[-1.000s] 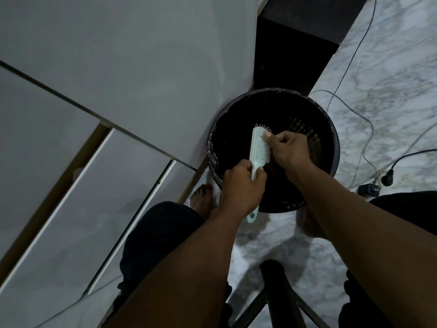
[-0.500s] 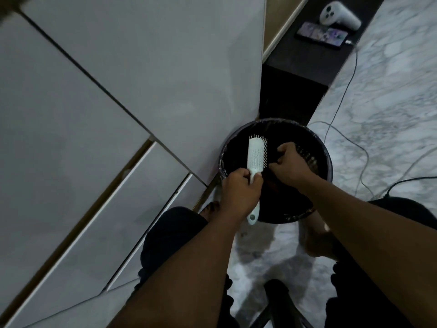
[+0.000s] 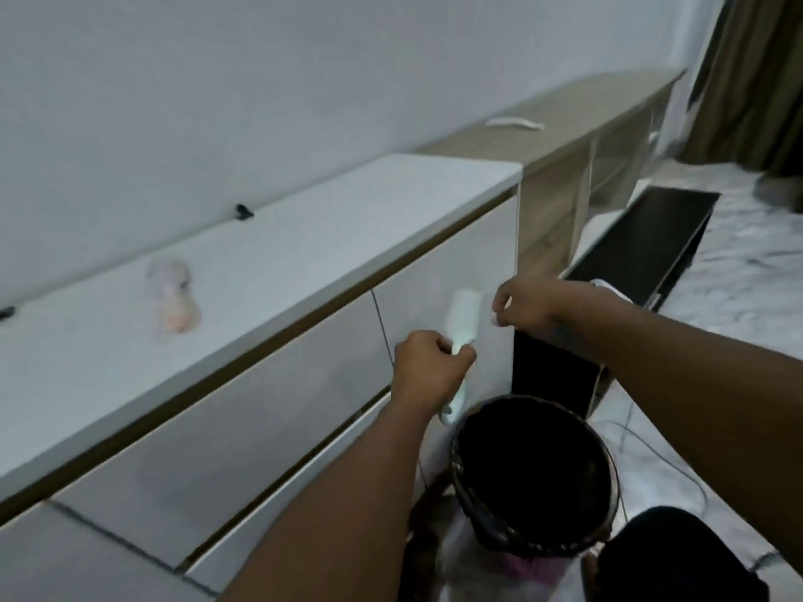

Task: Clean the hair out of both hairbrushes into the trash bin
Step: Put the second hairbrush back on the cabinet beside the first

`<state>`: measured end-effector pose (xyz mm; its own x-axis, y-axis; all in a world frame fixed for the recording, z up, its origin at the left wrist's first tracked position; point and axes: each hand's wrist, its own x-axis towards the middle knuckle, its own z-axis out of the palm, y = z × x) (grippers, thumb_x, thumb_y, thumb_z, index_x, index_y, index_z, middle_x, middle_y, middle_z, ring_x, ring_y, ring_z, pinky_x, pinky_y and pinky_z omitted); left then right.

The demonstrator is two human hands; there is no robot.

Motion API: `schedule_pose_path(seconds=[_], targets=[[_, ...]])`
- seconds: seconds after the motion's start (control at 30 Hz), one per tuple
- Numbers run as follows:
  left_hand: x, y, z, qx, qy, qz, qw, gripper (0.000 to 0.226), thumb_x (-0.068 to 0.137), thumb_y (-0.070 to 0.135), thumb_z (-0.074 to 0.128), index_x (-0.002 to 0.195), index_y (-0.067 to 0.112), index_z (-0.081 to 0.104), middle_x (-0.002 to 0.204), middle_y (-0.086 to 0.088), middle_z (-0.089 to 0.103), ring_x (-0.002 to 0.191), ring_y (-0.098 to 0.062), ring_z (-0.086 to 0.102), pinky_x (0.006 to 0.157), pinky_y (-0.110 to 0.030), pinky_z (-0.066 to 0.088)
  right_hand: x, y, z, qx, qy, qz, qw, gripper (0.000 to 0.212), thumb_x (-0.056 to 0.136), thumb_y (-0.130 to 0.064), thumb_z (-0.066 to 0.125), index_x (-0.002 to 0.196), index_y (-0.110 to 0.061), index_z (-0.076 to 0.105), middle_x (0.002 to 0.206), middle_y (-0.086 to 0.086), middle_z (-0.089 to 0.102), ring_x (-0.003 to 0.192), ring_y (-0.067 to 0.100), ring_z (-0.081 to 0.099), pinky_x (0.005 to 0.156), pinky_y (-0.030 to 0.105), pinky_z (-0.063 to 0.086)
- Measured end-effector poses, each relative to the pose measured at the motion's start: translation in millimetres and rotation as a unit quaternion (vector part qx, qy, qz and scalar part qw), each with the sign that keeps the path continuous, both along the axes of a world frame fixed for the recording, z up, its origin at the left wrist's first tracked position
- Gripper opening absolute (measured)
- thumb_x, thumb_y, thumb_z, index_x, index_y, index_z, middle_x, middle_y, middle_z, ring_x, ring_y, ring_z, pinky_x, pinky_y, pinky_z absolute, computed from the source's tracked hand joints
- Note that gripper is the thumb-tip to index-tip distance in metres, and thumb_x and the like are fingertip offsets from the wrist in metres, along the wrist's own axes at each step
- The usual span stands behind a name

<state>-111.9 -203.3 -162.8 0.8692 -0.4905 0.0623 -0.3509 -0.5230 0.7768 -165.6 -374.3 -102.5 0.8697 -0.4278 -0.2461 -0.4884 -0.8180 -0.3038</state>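
Fingers of the left hand (image 3: 428, 362) wrap the white hairbrush (image 3: 462, 328) by its stiff, light handle, head upright above them. Right hand (image 3: 528, 304) beside it is curled; pinched hair undiscernible. Trash bin (image 3: 604, 462) sits below both.

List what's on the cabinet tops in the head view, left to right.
small black clip → pinkish blurred object → second black clip → white object on the wooden counter.
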Motion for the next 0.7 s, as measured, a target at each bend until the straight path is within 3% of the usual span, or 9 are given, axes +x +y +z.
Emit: schedule_pose_path(seconds=[0.1,0.23,0.43,0.6,0.7], targets=[[3.3,23.1,62.1,-0.029,-0.055,0.019,0.998,0.026,0.078,0.035,0.072,0.071,0.010,0.074,0.068,-0.003,0.072,0.063,-0.015,0.067,0.057,-0.025,0.045,6.9,28.0,61.8,-0.032,-0.050,0.030,0.998,0.038,0.098,-0.031,0.057,0.124,-0.005,0.065,0.126,0.010,0.061,0.106,0.034,0.065,0.087,0.044,0.059],[14.7,65.5,140.5,-0.038,-0.128,0.070,0.989,0.036,0.073,0.043,0.067,0.059,0.010,0.063,0.055,-0.006,0.059,0.052,-0.018,0.055,0.053,-0.028,0.042,24.6,71.9,129.7,-0.050,-0.090,0.061,0.993,0.028,0.096,-0.027,0.057,0.116,-0.010,0.067,0.099,0.001,0.058,0.084,0.028,0.061,0.071,0.040,0.058],[48.4,151.4,221.7,-0.025,-0.180,0.180,0.967,0.037,0.073,0.046,0.066,0.075,0.010,0.070,0.068,-0.002,0.069,0.064,-0.019,0.068,0.056,-0.025,0.045,76.4,156.3,206.3,-0.055,-0.162,0.123,0.977,0.027,0.093,-0.035,0.062,0.114,-0.020,0.066,0.111,0.002,0.061,0.098,0.030,0.065,0.079,0.040,0.059],[74.5,239.7,244.1,-0.003,-0.174,0.276,0.945,0.035,0.074,0.043,0.066,0.077,0.008,0.068,0.071,-0.002,0.066,0.060,-0.017,0.059,0.052,-0.025,0.037,116.7,234.4,234.4,-0.054,-0.190,0.200,0.960,0.025,0.092,-0.031,0.059,0.112,-0.020,0.068,0.115,0.004,0.067,0.106,0.030,0.066,0.089,0.043,0.056],[89.2,284.6,240.1,0.024,-0.161,0.326,0.931,0.032,0.075,0.042,0.063,0.080,0.011,0.068,0.074,0.000,0.065,0.065,-0.019,0.060,0.057,-0.027,0.040,141.3,272.8,233.7,-0.043,-0.190,0.235,0.952,0.024,0.091,-0.033,0.059,0.111,-0.022,0.067,0.112,0.004,0.071,0.102,0.027,0.068,0.093,0.041,0.055]])
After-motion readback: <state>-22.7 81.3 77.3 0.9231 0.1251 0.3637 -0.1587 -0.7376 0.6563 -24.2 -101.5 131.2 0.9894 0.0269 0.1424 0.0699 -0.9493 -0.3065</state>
